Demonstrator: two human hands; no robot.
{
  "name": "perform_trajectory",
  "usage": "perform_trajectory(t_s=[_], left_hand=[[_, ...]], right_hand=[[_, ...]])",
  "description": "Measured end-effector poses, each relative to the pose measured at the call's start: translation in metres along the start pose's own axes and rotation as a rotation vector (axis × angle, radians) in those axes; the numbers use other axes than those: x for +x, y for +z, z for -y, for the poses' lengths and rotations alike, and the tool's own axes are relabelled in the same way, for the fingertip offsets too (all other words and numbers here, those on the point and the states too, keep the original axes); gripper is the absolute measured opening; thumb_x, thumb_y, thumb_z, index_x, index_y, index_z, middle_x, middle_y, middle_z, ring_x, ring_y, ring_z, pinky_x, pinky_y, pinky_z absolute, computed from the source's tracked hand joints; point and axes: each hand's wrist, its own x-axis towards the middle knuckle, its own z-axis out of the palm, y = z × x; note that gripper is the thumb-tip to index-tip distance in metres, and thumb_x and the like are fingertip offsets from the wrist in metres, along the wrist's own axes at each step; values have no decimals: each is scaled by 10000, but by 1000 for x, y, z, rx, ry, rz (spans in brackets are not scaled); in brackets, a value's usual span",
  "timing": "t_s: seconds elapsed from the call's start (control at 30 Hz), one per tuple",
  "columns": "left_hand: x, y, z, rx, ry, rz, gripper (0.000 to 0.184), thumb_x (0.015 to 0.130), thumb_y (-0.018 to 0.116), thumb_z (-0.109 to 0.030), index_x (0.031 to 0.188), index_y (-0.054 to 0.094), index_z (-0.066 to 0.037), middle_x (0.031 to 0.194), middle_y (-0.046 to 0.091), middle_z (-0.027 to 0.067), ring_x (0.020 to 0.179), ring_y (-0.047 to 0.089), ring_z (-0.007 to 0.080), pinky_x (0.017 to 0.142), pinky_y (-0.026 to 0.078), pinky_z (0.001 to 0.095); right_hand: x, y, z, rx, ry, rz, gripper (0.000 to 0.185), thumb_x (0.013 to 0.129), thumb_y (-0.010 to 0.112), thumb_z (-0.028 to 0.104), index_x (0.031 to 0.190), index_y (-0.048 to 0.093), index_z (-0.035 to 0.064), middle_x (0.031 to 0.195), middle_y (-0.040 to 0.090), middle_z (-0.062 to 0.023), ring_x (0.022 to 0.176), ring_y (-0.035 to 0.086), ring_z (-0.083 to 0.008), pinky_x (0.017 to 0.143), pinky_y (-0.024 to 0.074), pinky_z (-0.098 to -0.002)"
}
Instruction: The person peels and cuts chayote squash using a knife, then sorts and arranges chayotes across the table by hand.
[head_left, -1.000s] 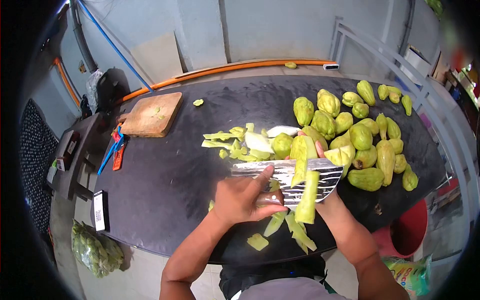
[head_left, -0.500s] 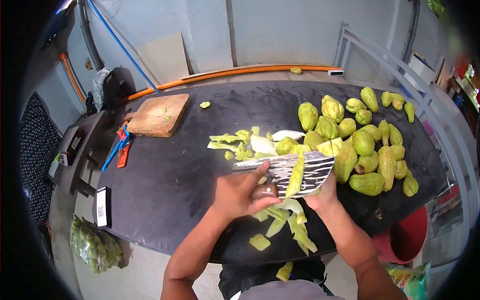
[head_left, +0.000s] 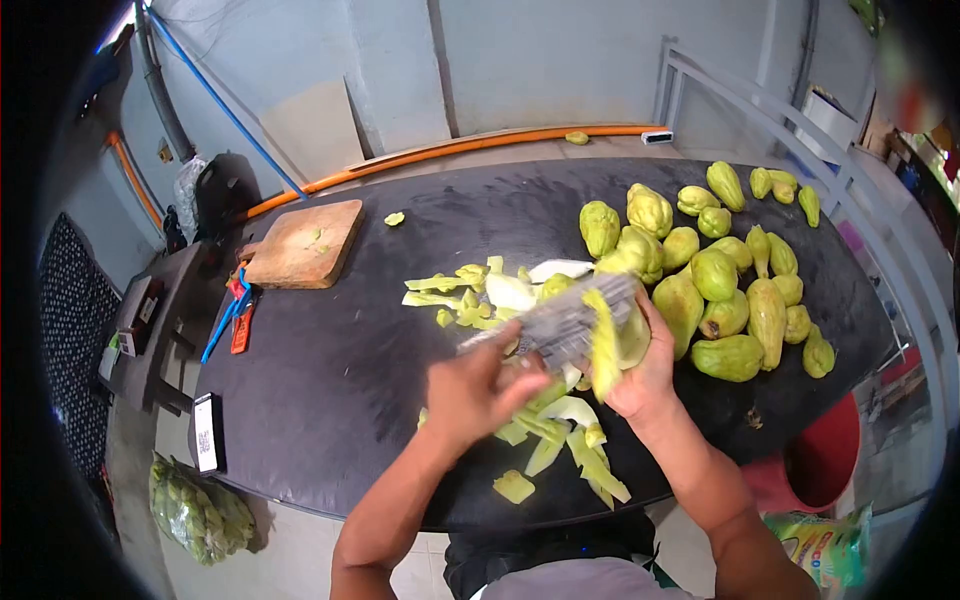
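My left hand (head_left: 478, 385) is wrapped round the handle end of a wide knife (head_left: 560, 325), whose blade is motion-blurred. A strip of green peel (head_left: 604, 345) hangs on the blade. In my right hand (head_left: 650, 365) is a partly peeled chayote (head_left: 633, 335), close behind the blade. Cut peelings (head_left: 545, 430) lie on the dark table below the knife, and more pale and green pieces (head_left: 470, 295) lie beyond it. Whole green chayotes (head_left: 725, 358) are heaped to the right of my right hand.
A wooden cutting board (head_left: 305, 245) lies at the table's back left, beside an orange-handled tool (head_left: 241, 330). A phone-like object (head_left: 208, 433) rests at the left edge. Below the right edge stands a red bucket (head_left: 810, 460). A bagged bundle (head_left: 200, 510) is on the floor.
The blade has tilted up at its right end, and my right hand has risen with the chayote now showing. A peel piece that was falling at the table's front edge is out of sight.
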Motion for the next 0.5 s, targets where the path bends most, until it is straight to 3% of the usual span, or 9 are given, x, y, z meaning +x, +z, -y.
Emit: perform_trajectory(t_s=[0.03,0.1,0.17,0.2,0.37,0.5], left_hand=[[2,-1,-13,108,205,-1,824,773,892,-510,1347,662,35,759,720,81,622,700,184,647,571,311],[1,0,-30,227,419,20,886,727,890,-571,1330,669,39,702,677,52,554,664,208,573,547,311],[0,7,-38,272,585,-34,911,690,895,-597,1318,669,22,681,642,8,532,628,145,532,522,285],[0,12,-38,257,609,-57,916,708,877,-611,1343,660,13,672,616,-3,528,615,147,516,508,286],[3,22,-35,211,653,-126,906,736,855,-619,1360,657,6,665,591,-18,531,598,142,503,497,284],[1,18,-34,282,655,-113,910,739,841,-641,1353,662,6,638,561,-20,511,580,138,484,480,289]], right_hand=[[-1,-2,-2,-36,-58,-28,457,1049,501,463,1332,618,124,1286,676,-113,1196,648,-283,1032,504,-581],[-3,-3,4,104,87,21,511,1070,454,486,1387,565,100,1313,660,-146,1216,634,-334,1064,493,-567],[-7,-6,9,245,235,69,567,1091,407,508,1442,511,76,1340,643,-179,1235,621,-384,1096,482,-553],[-4,-12,2,120,136,76,616,1065,465,564,1455,492,88,1348,632,-176,1215,621,-409,1086,489,-552],[-11,-7,1,182,193,-54,660,1033,513,607,1456,489,100,1335,630,-171,1199,624,-385,1084,488,-545],[-8,-21,3,99,190,12,649,1046,480,607,1458,496,106,1363,614,-156,1247,603,-332,1118,464,-534]])
